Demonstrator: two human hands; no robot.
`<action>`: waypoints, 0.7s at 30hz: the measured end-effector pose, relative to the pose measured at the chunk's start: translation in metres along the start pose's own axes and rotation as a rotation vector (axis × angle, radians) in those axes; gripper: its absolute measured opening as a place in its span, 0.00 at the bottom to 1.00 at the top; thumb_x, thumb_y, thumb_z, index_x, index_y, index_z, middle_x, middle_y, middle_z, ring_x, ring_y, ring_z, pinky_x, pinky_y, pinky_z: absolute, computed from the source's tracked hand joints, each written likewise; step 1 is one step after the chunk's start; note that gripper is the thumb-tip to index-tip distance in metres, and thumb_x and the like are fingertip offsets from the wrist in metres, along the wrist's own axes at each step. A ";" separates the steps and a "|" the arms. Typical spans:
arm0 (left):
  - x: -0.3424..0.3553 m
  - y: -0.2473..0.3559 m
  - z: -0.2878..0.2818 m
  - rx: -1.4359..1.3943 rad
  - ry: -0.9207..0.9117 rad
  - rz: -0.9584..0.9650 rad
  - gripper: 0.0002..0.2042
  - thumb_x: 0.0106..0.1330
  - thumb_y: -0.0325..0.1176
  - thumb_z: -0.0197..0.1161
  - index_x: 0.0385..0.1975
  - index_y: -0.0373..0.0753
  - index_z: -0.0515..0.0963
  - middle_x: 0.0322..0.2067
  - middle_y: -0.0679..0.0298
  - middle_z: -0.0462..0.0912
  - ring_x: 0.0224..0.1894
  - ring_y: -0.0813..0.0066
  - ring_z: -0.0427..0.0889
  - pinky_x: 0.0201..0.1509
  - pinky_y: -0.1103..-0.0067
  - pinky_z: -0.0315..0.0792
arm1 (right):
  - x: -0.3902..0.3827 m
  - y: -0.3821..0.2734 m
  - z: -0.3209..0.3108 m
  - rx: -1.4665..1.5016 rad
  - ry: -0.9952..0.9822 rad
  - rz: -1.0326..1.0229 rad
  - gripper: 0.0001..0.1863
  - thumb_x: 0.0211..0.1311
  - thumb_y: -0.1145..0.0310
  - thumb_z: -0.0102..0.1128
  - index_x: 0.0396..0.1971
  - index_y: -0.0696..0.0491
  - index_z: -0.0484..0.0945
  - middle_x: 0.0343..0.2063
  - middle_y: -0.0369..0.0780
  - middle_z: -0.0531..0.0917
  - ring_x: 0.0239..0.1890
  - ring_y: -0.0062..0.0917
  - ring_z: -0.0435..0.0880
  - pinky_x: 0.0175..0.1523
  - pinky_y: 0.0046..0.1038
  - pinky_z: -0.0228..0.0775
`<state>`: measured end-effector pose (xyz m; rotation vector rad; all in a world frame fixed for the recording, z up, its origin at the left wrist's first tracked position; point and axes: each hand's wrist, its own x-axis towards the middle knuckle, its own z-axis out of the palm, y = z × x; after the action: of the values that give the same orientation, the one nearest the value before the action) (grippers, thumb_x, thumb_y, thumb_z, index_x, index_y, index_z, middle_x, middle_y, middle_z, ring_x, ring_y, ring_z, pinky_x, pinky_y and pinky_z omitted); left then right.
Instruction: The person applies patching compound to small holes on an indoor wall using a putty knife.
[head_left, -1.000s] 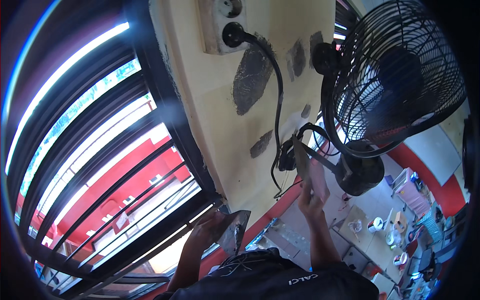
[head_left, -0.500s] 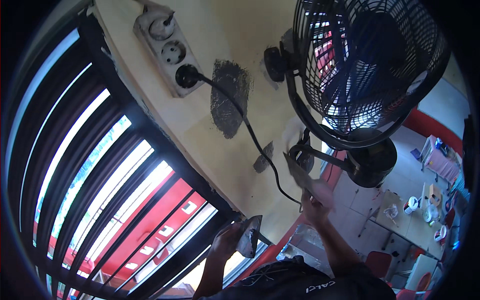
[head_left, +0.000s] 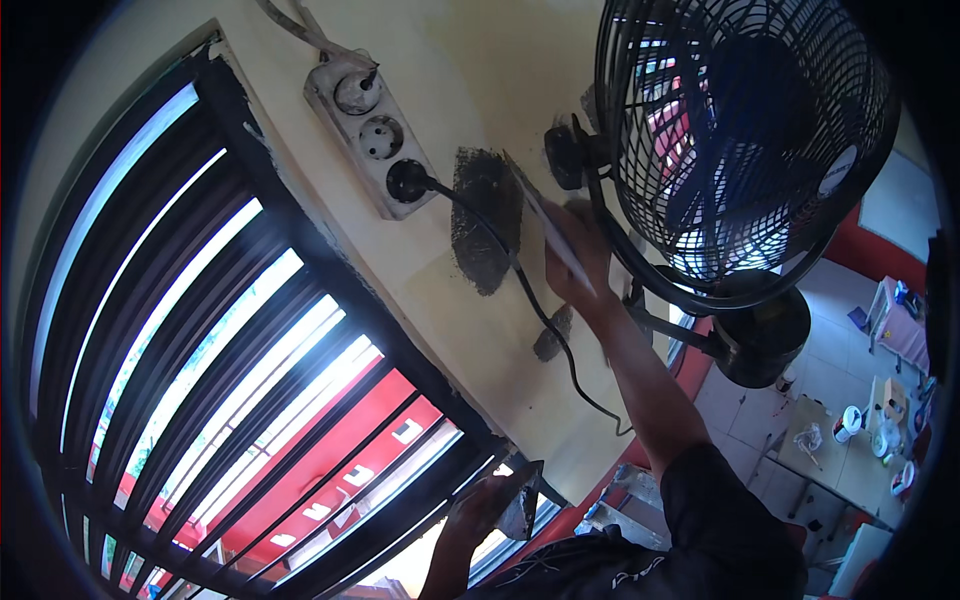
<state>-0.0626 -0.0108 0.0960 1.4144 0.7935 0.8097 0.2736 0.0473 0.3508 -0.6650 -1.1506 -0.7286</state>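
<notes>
My right hand is raised to the cream wall, closed around a flat, pale putty knife seen almost edge-on. Its tip meets the right edge of a rough dark grey patch on the wall. Lower down, beside the window bars, my left hand grips a second putty knife, its broad blade smeared with grey-white paste. Part of each handle is hidden by the fingers.
A black wall fan hangs close to my right forearm. A socket strip has a black cable drooping across the patch. Dark window bars fill the left. Below right, a table bears tubs.
My right hand has gone up and left with its putty knife, from below the fan bracket to the large dark patch. My left hand stays low. The whole view has shifted slightly.
</notes>
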 end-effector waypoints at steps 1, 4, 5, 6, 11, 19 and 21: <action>-0.005 0.009 0.004 -0.021 -0.016 -0.034 0.12 0.64 0.30 0.54 0.45 0.31 0.72 0.38 0.58 0.77 0.40 0.68 0.77 0.44 0.77 0.71 | 0.005 0.004 0.004 -0.016 0.046 -0.077 0.16 0.48 0.78 0.54 0.40 0.59 0.76 0.31 0.45 0.76 0.33 0.40 0.76 0.37 0.33 0.68; -0.014 0.025 0.008 0.013 -0.058 -0.028 0.11 0.64 0.30 0.55 0.43 0.31 0.73 0.37 0.60 0.76 0.37 0.69 0.76 0.41 0.79 0.70 | 0.014 0.016 0.008 -0.007 0.009 -0.092 0.13 0.52 0.78 0.53 0.40 0.60 0.76 0.34 0.47 0.78 0.36 0.40 0.78 0.41 0.32 0.70; -0.016 0.030 0.010 0.073 -0.087 0.010 0.11 0.65 0.31 0.53 0.42 0.31 0.73 0.35 0.62 0.76 0.35 0.72 0.76 0.38 0.81 0.70 | 0.017 0.020 0.007 0.009 -0.035 -0.143 0.13 0.53 0.78 0.52 0.40 0.60 0.75 0.35 0.48 0.79 0.38 0.41 0.79 0.42 0.32 0.70; -0.021 0.038 0.011 0.072 -0.082 0.010 0.11 0.65 0.31 0.53 0.42 0.31 0.73 0.35 0.62 0.76 0.35 0.72 0.76 0.38 0.81 0.70 | 0.018 0.019 0.008 0.010 -0.063 -0.099 0.13 0.54 0.79 0.50 0.40 0.61 0.75 0.36 0.49 0.80 0.39 0.40 0.80 0.42 0.31 0.71; -0.029 0.054 0.020 -0.427 -0.088 -0.253 0.12 0.63 0.38 0.54 0.38 0.36 0.71 0.29 0.68 0.73 0.27 0.85 0.71 0.27 0.89 0.62 | 0.025 0.034 0.013 -0.044 -0.168 -0.047 0.14 0.55 0.80 0.51 0.42 0.57 0.76 0.36 0.46 0.81 0.35 0.35 0.82 0.41 0.29 0.72; -0.019 0.054 0.016 -0.352 -0.144 -0.233 0.12 0.64 0.39 0.53 0.37 0.35 0.72 0.29 0.67 0.73 0.28 0.85 0.72 0.27 0.88 0.63 | 0.029 -0.005 0.010 -0.454 -0.394 -0.038 0.21 0.47 0.78 0.58 0.45 0.51 0.77 0.38 0.40 0.82 0.40 0.29 0.80 0.49 0.28 0.68; -0.013 0.058 0.017 -0.486 -0.140 -0.298 0.10 0.65 0.37 0.52 0.36 0.36 0.72 0.28 0.68 0.73 0.26 0.86 0.72 0.27 0.89 0.64 | 0.007 0.000 0.012 0.012 -0.177 -0.155 0.21 0.43 0.73 0.61 0.43 0.50 0.79 0.38 0.37 0.83 0.42 0.26 0.79 0.51 0.27 0.62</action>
<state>-0.0548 -0.0306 0.1538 0.8842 0.6259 0.6112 0.2683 0.0554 0.3611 -0.6443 -1.3793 -0.8054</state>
